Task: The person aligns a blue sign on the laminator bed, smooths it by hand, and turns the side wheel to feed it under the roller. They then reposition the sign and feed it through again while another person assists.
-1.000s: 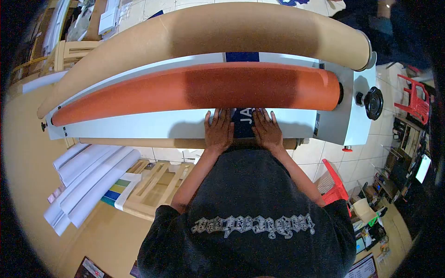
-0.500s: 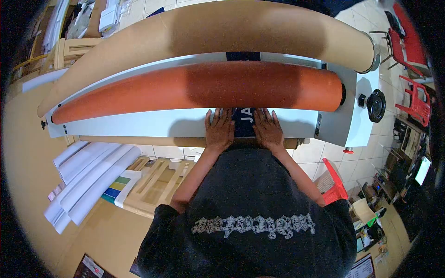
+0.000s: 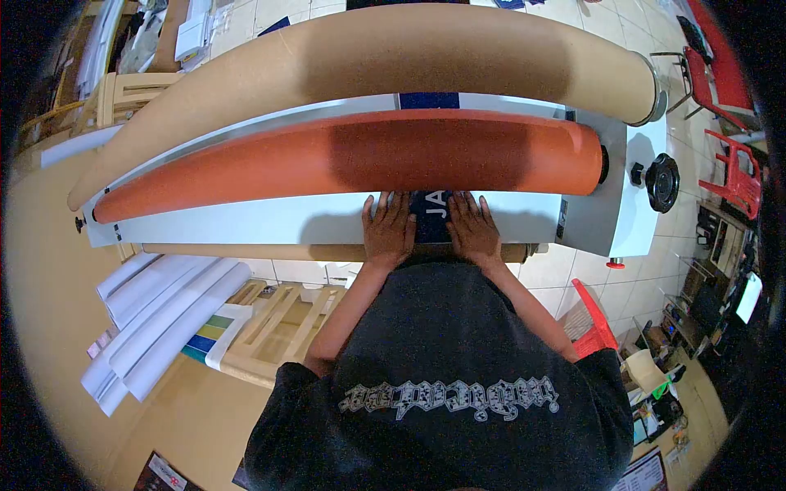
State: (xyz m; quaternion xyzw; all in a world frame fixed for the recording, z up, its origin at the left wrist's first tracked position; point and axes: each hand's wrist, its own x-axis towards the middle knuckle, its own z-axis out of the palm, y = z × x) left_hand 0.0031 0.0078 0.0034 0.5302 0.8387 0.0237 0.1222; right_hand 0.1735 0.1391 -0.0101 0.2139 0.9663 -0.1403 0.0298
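My left hand [image 3: 388,231] lies flat on the pale table of a roller machine [image 3: 278,217], fingers spread, beside the left edge of a dark blue strip [image 3: 431,222] with white letters. On the strip's right edge rests my right hand [image 3: 475,232], also flat with its fingers apart. The fingertips of both hands reach the front of a long orange roller [image 3: 393,153], under which the strip runs. Behind that roller the strip shows again, below a large brown roll [image 3: 393,51]. Neither hand grips anything.
A black handwheel [image 3: 662,183] sits at the machine's right end, above a red knob [image 3: 615,263]. White paper rolls [image 3: 168,315] lie at the left by a wooden rack [image 3: 274,327]. Red chairs [image 3: 591,319] stand at the right. A brown roll runs along the machine's front edge.
The dark shape behind the brown roll at the top has changed, and more floor shows there. Both hands have stayed in place; the view has shifted slightly.
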